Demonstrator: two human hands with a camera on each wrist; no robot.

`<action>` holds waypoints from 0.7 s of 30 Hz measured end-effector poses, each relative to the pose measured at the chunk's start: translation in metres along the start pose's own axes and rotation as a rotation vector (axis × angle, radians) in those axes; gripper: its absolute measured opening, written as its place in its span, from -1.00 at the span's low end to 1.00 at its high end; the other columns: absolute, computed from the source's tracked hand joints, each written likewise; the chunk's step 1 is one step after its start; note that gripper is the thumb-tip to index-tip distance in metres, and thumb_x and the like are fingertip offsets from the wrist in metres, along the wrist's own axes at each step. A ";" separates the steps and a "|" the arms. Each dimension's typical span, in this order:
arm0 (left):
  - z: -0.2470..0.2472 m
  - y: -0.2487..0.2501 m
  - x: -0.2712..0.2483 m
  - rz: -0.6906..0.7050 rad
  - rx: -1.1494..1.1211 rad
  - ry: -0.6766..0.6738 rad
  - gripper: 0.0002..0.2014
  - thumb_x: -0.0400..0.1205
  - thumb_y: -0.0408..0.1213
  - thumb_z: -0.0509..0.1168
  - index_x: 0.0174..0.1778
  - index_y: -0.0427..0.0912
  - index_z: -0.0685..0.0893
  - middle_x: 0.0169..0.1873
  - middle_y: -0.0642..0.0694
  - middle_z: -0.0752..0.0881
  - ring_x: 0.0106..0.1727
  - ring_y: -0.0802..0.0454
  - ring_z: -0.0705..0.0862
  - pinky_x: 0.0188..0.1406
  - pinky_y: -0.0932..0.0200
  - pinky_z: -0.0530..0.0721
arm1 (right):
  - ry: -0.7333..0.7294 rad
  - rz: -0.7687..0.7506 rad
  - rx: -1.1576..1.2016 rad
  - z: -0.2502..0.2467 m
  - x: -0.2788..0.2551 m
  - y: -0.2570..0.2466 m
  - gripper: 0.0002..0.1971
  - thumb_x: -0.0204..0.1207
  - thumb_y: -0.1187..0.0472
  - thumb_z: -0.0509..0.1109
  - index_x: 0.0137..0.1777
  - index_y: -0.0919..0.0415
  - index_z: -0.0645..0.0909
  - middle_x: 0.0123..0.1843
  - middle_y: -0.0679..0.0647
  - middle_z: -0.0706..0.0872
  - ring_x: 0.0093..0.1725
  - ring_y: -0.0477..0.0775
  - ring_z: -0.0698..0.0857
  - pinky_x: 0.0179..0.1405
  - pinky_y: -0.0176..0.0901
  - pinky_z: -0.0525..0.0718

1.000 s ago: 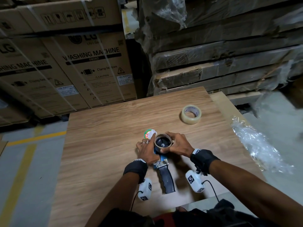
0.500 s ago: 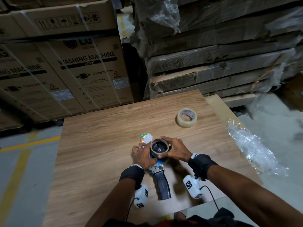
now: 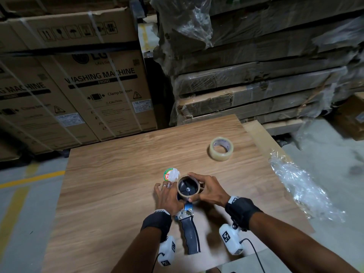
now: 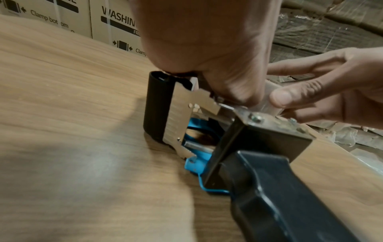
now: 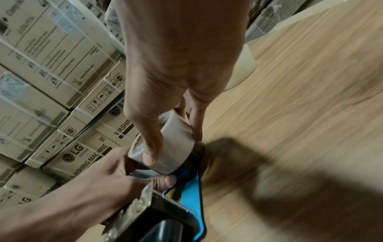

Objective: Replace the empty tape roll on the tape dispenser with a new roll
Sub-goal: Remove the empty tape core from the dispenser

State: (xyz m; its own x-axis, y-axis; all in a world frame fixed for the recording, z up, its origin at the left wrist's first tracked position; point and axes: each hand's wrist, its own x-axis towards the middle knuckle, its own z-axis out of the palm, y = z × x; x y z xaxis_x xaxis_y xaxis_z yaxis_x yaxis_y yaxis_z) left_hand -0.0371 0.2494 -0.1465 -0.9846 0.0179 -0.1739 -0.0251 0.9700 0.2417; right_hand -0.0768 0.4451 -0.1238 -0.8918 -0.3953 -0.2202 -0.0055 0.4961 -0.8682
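A tape dispenser (image 3: 190, 237) with a dark handle and blue frame lies on its side on the wooden table (image 3: 118, 184), handle toward me. An empty brown tape roll (image 3: 187, 197) sits on its hub. My right hand (image 3: 208, 189) grips that roll (image 5: 176, 139) between thumb and fingers. My left hand (image 3: 167, 196) holds the dispenser's front frame (image 4: 186, 111), fingers curled down over it. The new clear tape roll (image 3: 220, 155) lies flat at the far right of the table, apart from both hands.
A small round green and red item with a white crumple (image 3: 170, 174) lies just beyond my left hand. Clear plastic wrap (image 3: 305, 188) hangs off the table's right edge. Stacked cardboard boxes (image 3: 98, 85) and wrapped boards (image 3: 256, 85) stand behind the table.
Only the head view has shifted. Both hands keep the same hold, and the empty roll stays on the hub.
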 end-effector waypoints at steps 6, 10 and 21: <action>-0.005 0.003 -0.003 0.024 0.037 0.045 -0.29 0.22 0.21 0.37 0.31 0.03 0.65 0.20 0.01 0.74 0.38 -0.08 0.57 0.40 -0.12 0.08 | 0.043 0.046 0.110 -0.018 0.006 -0.003 -0.34 0.07 0.08 0.87 0.20 -0.28 0.74 0.13 -0.38 0.84 0.22 -0.38 0.75 0.38 -0.17 0.70; -0.011 0.010 -0.004 -0.018 0.027 -0.005 -0.27 0.23 0.43 0.27 0.28 0.16 0.60 0.26 0.08 0.69 0.47 -0.01 0.45 0.48 -0.17 0.03 | 0.048 0.047 0.130 -0.031 0.006 -0.007 -0.15 0.06 0.09 0.88 0.42 -0.05 0.69 0.32 -0.16 0.81 0.32 -0.25 0.74 0.41 -0.20 0.68; -0.015 0.011 -0.008 -0.020 -0.120 0.057 -0.26 0.10 0.32 0.43 0.23 0.19 0.67 0.03 0.06 0.80 0.27 -0.08 0.58 0.21 -0.05 0.37 | 0.462 0.285 0.007 -0.098 -0.038 0.055 -0.18 0.14 0.08 0.84 0.45 0.09 0.65 0.12 -0.03 0.79 0.12 0.07 0.76 0.27 -0.13 0.69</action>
State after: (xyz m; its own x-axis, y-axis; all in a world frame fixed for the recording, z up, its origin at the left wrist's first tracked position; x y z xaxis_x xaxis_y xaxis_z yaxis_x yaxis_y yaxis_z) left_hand -0.0320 0.2561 -0.1283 -0.9918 -0.0183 -0.1262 -0.0620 0.9340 0.3518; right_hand -0.0877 0.5626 -0.1195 -0.9637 0.1357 -0.2300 0.2668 0.5286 -0.8059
